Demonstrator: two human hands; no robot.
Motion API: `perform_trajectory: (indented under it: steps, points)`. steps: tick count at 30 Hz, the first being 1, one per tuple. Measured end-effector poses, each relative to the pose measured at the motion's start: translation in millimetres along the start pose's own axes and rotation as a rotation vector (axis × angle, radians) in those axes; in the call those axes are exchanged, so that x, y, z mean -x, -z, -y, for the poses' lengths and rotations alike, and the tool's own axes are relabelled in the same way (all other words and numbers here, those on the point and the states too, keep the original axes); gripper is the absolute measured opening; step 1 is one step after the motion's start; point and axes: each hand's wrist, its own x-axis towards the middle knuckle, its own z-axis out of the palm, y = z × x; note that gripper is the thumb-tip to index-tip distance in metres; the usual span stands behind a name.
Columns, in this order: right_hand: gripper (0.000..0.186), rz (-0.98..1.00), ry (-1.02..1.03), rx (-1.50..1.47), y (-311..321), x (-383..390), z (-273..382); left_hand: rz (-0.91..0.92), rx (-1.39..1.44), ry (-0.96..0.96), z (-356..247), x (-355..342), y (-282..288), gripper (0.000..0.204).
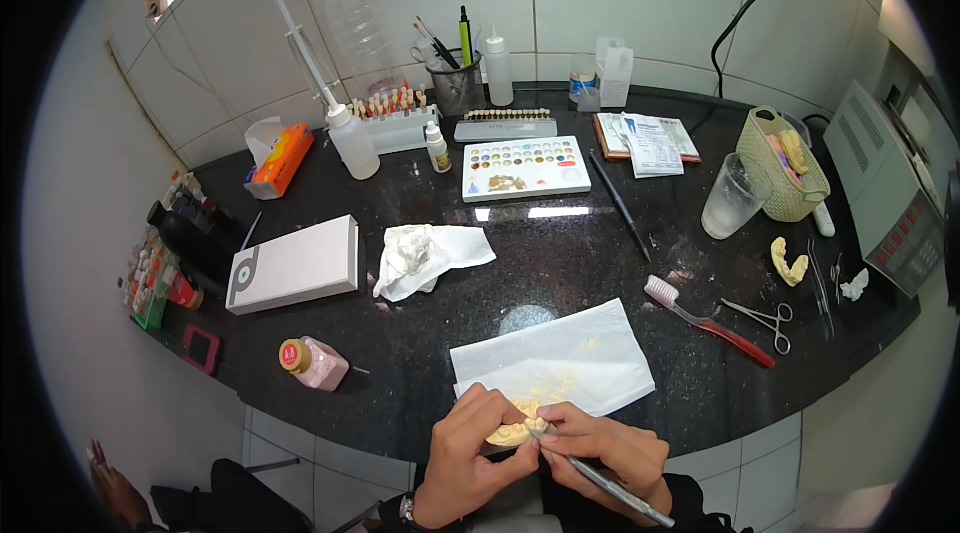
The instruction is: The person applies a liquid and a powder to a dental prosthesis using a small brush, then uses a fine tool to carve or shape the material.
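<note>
My left hand (466, 455) is closed round a pale yellow dental cast (506, 435) at the table's near edge. Much of the cast is hidden by my fingers. In my right hand (612, 451) is a slim silver carving tool (622, 494), gripped like a pen. Its narrow tip meets the cast, close to the left fingertips. Just beyond both hands lies a white paper towel (560, 353), sprinkled with yellow shavings.
A red toothbrush (705, 321) and scissor-like forceps (768, 322) lie to the right. Leftward are a pink powder bottle (316, 365) and a white box (295, 263). A crumpled tissue (430, 255), a paint palette (526, 169) and a glass (735, 197) stand farther back. Someone's hand (118, 485) shows lower left.
</note>
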Motion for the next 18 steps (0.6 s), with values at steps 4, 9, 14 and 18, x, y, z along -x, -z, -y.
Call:
perform_trajectory:
  steps: [4,9,14,18]
  points:
    - [0.021,0.038,-0.034,0.011,2.4,0.2,2.0,-0.006,-0.002,0.011,-0.1,1.3,-0.9,0.021]
    - [0.022,0.009,-0.012,0.022,-1.2,-1.4,0.6,-0.018,-0.024,0.005,-0.4,1.3,-1.2,0.021]
    - [0.022,0.039,-0.021,0.000,2.4,-1.0,0.5,-0.009,0.021,0.030,2.0,0.7,-1.1,0.021]
    - [0.023,0.014,-0.007,0.007,-1.7,-2.3,1.2,-0.006,-0.017,0.014,1.1,0.5,0.9,0.021]
